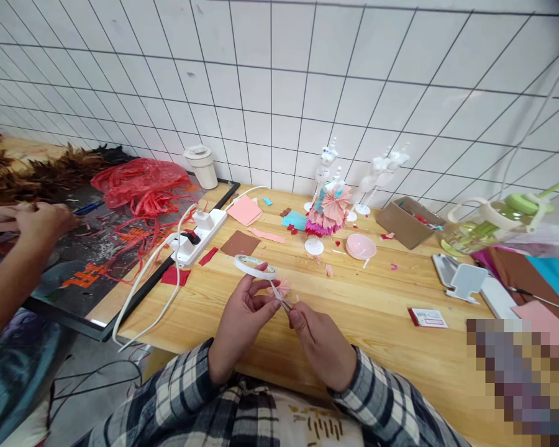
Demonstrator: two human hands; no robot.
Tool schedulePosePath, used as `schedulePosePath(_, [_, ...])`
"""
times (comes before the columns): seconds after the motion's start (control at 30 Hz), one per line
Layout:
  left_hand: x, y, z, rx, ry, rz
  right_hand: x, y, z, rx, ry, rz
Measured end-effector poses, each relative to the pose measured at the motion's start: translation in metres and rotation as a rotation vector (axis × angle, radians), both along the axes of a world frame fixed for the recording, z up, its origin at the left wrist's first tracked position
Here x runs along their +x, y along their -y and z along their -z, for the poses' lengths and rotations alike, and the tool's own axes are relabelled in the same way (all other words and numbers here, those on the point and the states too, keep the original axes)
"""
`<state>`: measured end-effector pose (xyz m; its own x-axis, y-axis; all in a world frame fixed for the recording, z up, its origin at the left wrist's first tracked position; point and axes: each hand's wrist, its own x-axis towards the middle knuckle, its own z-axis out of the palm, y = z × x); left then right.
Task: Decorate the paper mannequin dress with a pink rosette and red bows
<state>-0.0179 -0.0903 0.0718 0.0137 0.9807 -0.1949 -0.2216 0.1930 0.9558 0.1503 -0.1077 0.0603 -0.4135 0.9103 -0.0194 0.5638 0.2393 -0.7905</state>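
Observation:
My left hand [240,320] is closed on a roll of white tape [255,267], held tilted over the table. A strip of the tape runs down to my left fingertips. Just beyond them shows a small pleated pink paper fan [282,287]; whether the fingers touch it I cannot tell. My right hand [323,341] pinches slim metal tweezers [286,305], their tips at my left thumb and the tape end. Past both hands stands a small white mannequin wearing a ruffled paper dress [330,211] in pink, blue and magenta.
A power strip [199,237] with trailing white cables lies left. Pink paper squares [245,210], a brown square [240,243], a pink bowl [361,246], a cardboard box [410,222] and a jug [494,223] surround the work area. Another person's hands [41,220] work at far left.

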Motion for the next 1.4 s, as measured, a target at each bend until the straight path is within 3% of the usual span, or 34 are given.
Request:
schedulePosePath(0.33, [-0.003, -0.001, 0.007, 0.041, -0.083, -0.006, -0.007, 0.001, 0.003, 0.039, 0.155, 0.043])
schedulePosePath(0.77, [0.003, 0.000, 0.003, 0.022, -0.077, 0.007, -0.018, -0.006, 0.012, 0.007, 0.003, 0.069])
schedulePosePath(1.1, [0.001, -0.002, 0.005, 0.003, -0.074, 0.001, -0.021, -0.011, 0.021, 0.009, 0.109, 0.106])
schedulePosePath(1.3, [-0.001, -0.002, 0.008, 0.043, -0.005, 0.024, -0.005, -0.018, 0.005, -0.025, 0.107, -0.016])
schedulePosePath(1.4, [-0.004, -0.003, 0.008, 0.073, -0.008, -0.005, 0.020, -0.016, -0.013, -0.082, 0.250, -0.062])
